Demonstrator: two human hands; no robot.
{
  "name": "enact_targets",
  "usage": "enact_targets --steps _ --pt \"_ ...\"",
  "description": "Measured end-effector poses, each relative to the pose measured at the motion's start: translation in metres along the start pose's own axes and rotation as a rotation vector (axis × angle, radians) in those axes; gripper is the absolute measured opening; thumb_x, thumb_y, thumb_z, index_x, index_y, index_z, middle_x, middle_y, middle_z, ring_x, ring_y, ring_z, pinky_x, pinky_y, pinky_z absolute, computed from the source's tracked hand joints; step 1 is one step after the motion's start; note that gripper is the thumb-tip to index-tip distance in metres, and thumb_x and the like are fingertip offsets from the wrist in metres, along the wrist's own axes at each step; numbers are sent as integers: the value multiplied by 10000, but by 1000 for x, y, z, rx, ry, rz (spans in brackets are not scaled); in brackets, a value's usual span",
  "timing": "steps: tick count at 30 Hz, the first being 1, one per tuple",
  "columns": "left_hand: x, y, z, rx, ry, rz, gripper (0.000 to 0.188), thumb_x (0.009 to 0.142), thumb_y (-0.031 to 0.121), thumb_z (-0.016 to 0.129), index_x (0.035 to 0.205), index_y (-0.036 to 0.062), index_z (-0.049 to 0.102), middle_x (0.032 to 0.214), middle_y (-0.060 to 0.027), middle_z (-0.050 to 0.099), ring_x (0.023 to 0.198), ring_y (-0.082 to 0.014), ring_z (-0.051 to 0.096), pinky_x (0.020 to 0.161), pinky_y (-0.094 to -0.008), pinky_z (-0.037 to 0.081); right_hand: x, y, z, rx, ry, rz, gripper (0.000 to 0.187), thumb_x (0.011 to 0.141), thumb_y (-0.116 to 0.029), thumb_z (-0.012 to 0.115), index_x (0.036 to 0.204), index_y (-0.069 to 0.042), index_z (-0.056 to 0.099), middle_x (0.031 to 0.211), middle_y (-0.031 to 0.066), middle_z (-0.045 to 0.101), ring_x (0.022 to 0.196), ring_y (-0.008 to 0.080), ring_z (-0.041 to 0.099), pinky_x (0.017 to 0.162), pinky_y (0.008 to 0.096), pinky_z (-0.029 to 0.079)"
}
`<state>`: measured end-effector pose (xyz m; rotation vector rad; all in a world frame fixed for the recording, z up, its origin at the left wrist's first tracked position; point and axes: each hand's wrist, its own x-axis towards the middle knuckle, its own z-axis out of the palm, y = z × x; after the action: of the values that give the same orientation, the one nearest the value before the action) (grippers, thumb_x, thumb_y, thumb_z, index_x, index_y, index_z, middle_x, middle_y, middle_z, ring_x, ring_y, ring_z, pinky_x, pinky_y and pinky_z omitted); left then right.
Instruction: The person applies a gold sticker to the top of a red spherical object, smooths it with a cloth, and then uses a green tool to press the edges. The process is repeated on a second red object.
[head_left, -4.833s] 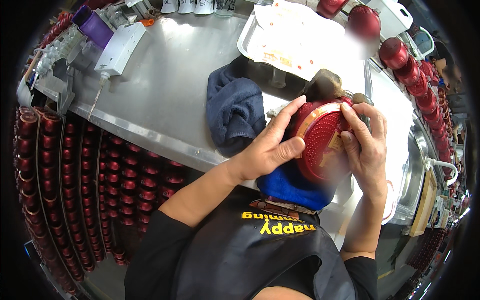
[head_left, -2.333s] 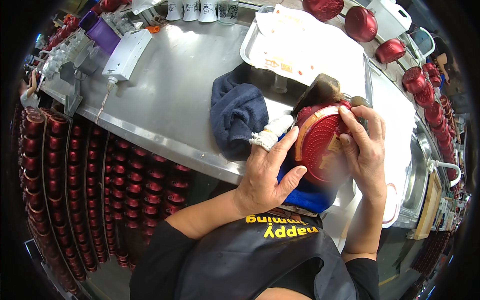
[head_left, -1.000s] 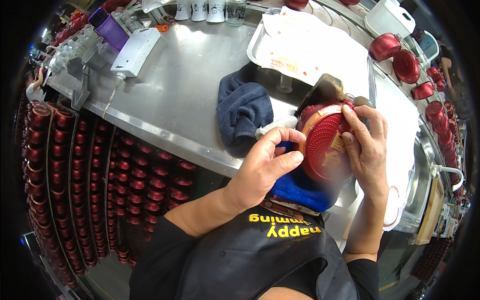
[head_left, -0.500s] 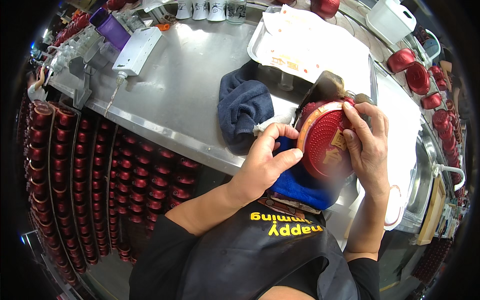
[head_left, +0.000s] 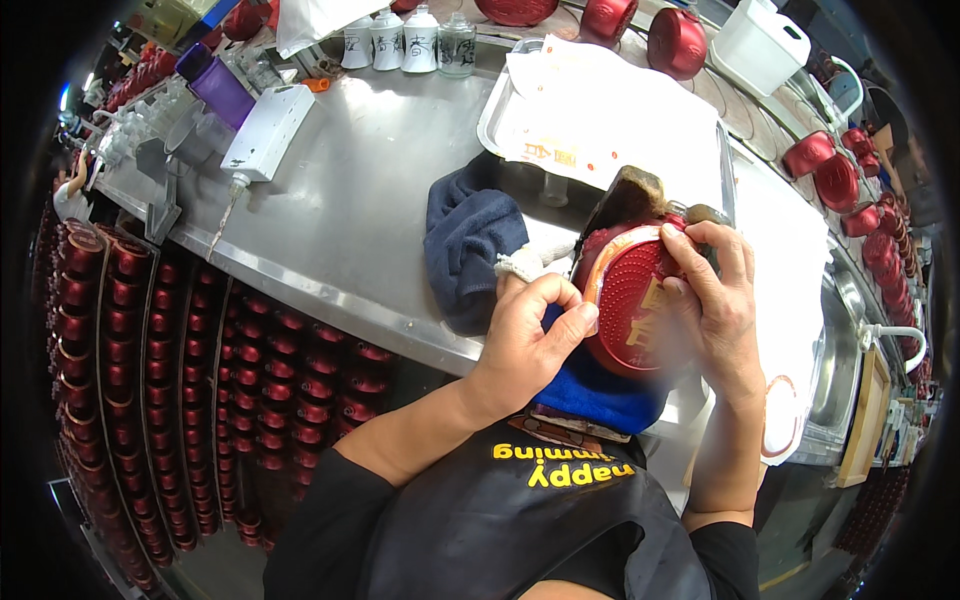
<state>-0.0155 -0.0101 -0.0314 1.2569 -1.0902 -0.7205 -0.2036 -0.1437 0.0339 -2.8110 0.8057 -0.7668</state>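
Observation:
A round, flattened red bottle point(head_left: 622, 318) with a dotted face and gold characters leans on a blue cloth point(head_left: 604, 388) at the table's front edge. Along its upper left rim runs a thin gold-orange decal strip point(head_left: 606, 258). My left hand point(head_left: 528, 338) is closed in a pinch, thumb and forefinger together at the strip's lower end. At the top of the rim, the fingertips of my right hand point(head_left: 720, 300) press on the strip, with the thumb bent against the bottle's face. Part of the bottle's right side is hidden behind that hand.
A crumpled navy towel point(head_left: 462, 240) and a whitish cloth point(head_left: 535, 258) lie left of the bottle. Behind stands a tray point(head_left: 490, 128) with printed decal sheets point(head_left: 610, 105). Small bottles point(head_left: 420, 40) and a white box point(head_left: 268, 132) are farther back. Racked red bottles point(head_left: 270, 380) stand below left.
The whole view has shifted a little. My left thumb and forefinger have closed together at the strip's end beside the rim. My right hand keeps its place at the top of the bottle.

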Motion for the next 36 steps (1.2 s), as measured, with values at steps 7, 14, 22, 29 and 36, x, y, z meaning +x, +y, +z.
enact_targets --steps 7,14,22,29,36 --pt "1 -2 -3 54 5 44 209 955 222 743 849 66 653 905 -91 650 994 -263 510 963 -390 376 9 -12 -12 -29 -56 -1 531 817 -82 789 1335 -125 680 1286 125 563 1212 359 552 1018 477 490" --pt "1 2 -10 -171 -102 -224 217 962 229 730 840 63 662 954 -101 670 1056 -273 519 997 -396 382 25 -25 -13 -156 -130 -118 528 784 -105 799 1300 -146 694 1325 106 543 1253 340 529 1011 484 487" --pt "1 -6 -6 70 -56 26 212 955 225 728 844 62 651 1108 -175 647 1137 -336 515 1075 -434 354 28 -26 -13 -165 -171 -165 504 754 -102 803 1250 -135 717 1321 103 548 1283 339 518 1011 483 492" --pt "-2 -7 -6 91 -38 37 202 956 222 729 882 54 646 1202 -229 597 1183 -369 496 1091 -446 347 31 -24 -12 -117 -159 -191 504 737 -64 806 1228 -148 729 1243 102 572 1223 334 556 990 461 516" --pt "-6 -5 -7 51 -70 -8 180 963 219 726 918 53 673 1276 -254 586 1230 -385 490 1116 -460 336 29 -23 -9 -154 -145 -194 479 769 -69 804 1234 -153 727 1222 97 581 1216 325 560 990 462 516"
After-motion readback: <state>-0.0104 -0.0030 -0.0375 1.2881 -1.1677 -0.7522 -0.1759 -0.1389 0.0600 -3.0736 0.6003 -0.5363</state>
